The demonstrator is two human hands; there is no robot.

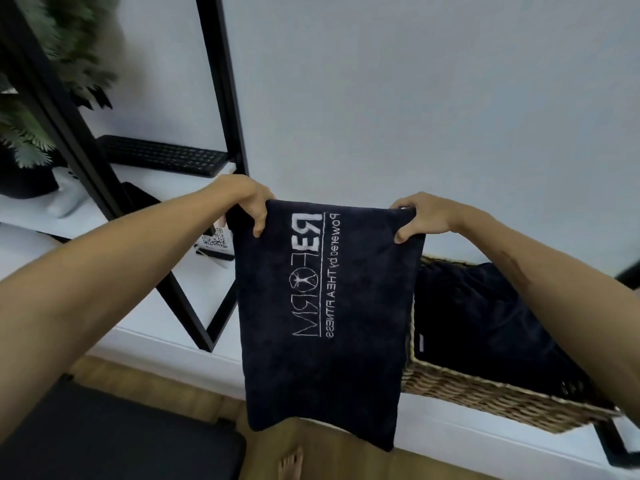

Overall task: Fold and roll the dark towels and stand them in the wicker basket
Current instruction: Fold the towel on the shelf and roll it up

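Note:
A dark navy towel (325, 368) with white lettering hangs flat in the air in front of me, folded over at its top edge. My left hand (247, 202) pinches its top left corner and my right hand (420, 218) pinches its top right corner, stretching the top edge taut. Behind and to the right stands the wicker basket (485, 393), on a white ledge. More dark towels (485, 313) lie loose inside it. The hanging towel covers the basket's left end.
A black metal shelf frame (221, 98) stands at the left with a black keyboard (162, 155) on its white shelf, a green plant (41, 81) and a card with a QR code (216, 242). A dark bench (114, 441) is at the lower left. My bare foot (291, 464) rests on the wooden floor.

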